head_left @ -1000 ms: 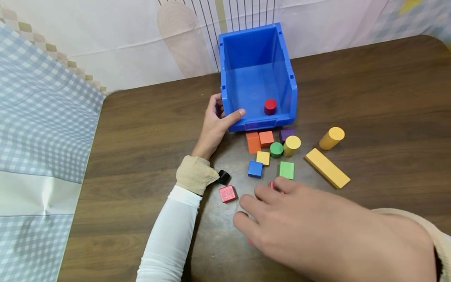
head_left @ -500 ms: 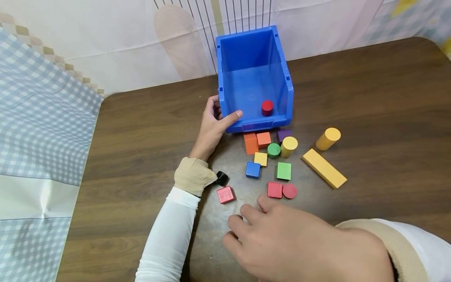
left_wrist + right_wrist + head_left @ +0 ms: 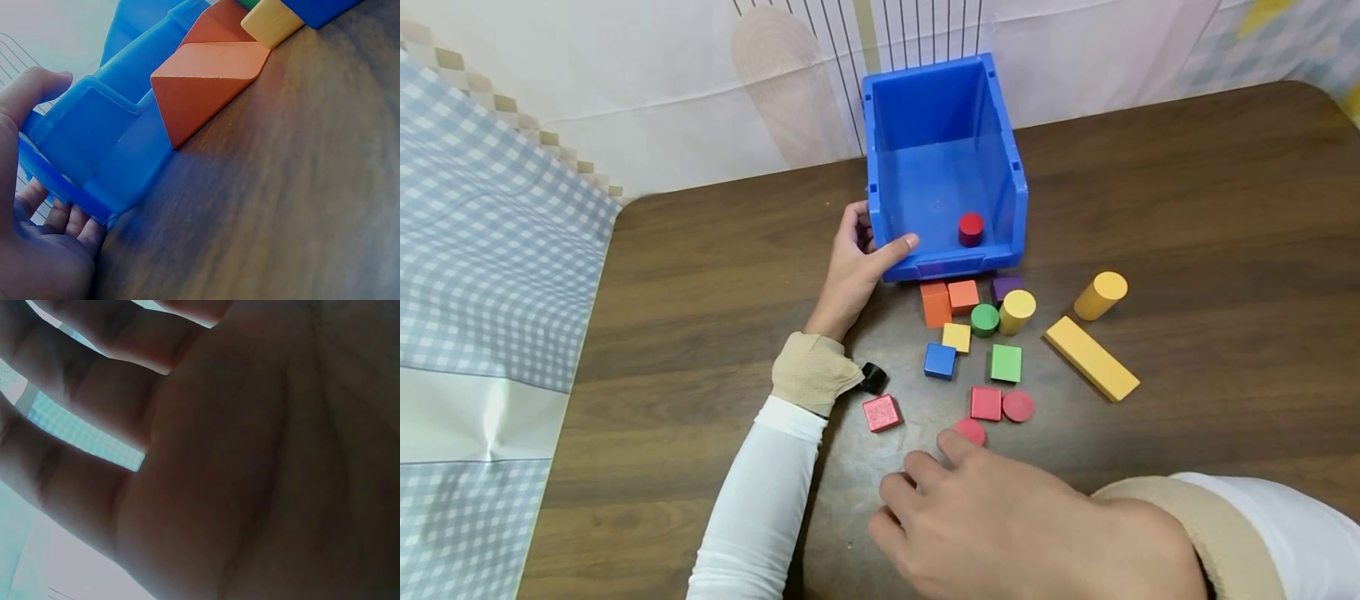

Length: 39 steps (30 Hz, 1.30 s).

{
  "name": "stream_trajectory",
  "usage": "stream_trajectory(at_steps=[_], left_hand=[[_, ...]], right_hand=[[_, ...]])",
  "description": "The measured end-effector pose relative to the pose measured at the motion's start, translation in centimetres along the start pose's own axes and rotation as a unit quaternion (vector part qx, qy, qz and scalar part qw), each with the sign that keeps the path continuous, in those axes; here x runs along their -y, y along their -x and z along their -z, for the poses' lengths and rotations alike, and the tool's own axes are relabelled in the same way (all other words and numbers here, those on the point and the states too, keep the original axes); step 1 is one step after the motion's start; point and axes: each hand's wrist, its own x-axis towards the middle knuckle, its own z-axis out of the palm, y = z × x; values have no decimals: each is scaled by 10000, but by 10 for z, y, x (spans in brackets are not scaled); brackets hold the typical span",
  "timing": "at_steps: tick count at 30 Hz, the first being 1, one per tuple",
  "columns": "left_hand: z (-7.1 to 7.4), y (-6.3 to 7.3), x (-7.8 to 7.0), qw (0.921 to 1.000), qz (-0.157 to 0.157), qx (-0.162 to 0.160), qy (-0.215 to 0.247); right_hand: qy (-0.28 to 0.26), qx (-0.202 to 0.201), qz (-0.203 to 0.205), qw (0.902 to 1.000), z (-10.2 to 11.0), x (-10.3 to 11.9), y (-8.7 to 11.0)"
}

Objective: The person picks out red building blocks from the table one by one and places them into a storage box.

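My left hand [image 3: 850, 271] grips the front left corner of a blue bin [image 3: 946, 265], thumb over the rim and fingers along the outer side. Inside the bin stands a red cylinder [image 3: 971, 230]. In the left wrist view, the left hand [image 3: 44, 231] holds the bin [image 3: 94, 131] beside an orange block [image 3: 206, 75]. My right hand [image 3: 992, 525] hovers low over the near table, fingers bent loosely and spread. By its fingertips lies a round red block [image 3: 970, 432], partly hidden. The right wrist view shows a dark palm [image 3: 250, 456] with nothing visible in it.
Before the bin lie orange blocks [image 3: 936, 305], a purple block [image 3: 1006, 287], green cylinder [image 3: 985, 320], yellow cylinder [image 3: 1017, 312], blue cube [image 3: 940, 361], green block [image 3: 1006, 363] and red cube [image 3: 986, 403]. A long yellow block [image 3: 1092, 358] lies right; a pinkish-red cube [image 3: 882, 413] lies left.
My right hand has drawn back toward the near left, uncovering the red cube and round red blocks. My left hand stays on the bin, and the red cylinder remains inside.
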Motion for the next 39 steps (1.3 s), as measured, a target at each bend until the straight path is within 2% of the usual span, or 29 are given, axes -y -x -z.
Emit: stream_trajectory(at_steps=[13,20,31,39], left_hand=[[1,1,0,10000,-31,8,30],[1,0,0,10000,-57,31,34],[0,-1,0,10000,-28,64,1],[-3,-4,-2,9999,-33,67,90]], right_hand=[[210,64,-33,9998,-6,4,-3],[-17,441,-118,9990,-13,7,-4],[95,570,-422,9974,-21,16,-7],[-102,1091,-569,9923,-23,17,-10]])
